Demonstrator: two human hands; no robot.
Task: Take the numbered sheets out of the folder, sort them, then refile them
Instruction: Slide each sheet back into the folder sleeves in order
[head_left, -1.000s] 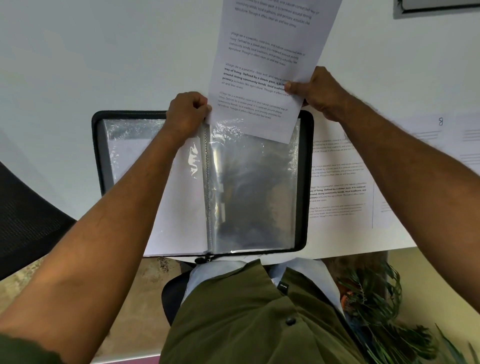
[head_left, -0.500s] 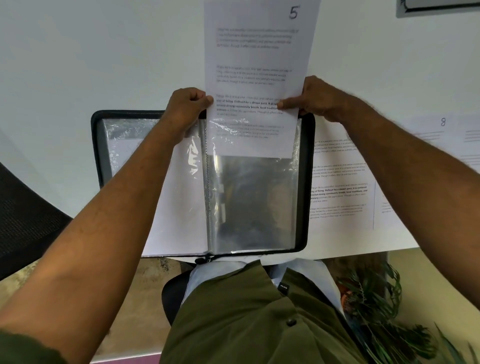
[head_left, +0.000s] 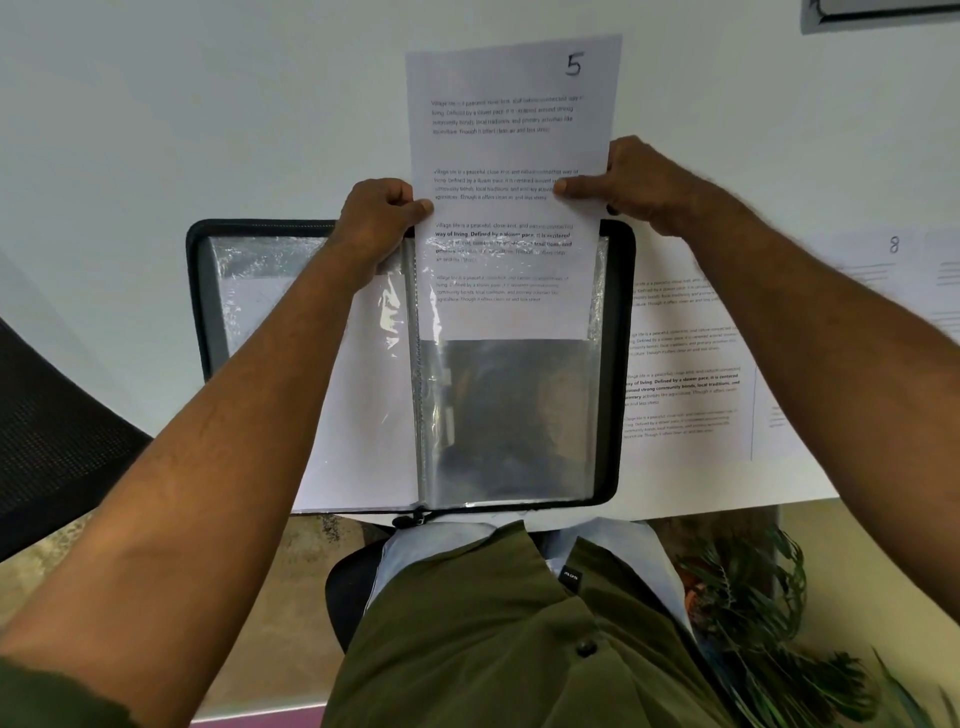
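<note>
While the left hand (head_left: 382, 218) and right hand (head_left: 631, 182) pinch its side edges, the white printed sheet numbered 5 (head_left: 511, 150) sits halfway inside the right clear sleeve of the black zip folder (head_left: 618, 364). Glare blurs its lower text, and the white sheet marked 8 (head_left: 893, 270) runs off frame at right.

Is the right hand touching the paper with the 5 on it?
Touching. The head view shows the right hand pinching the right edge of sheet 5, thumb lying on its printed face.
</note>
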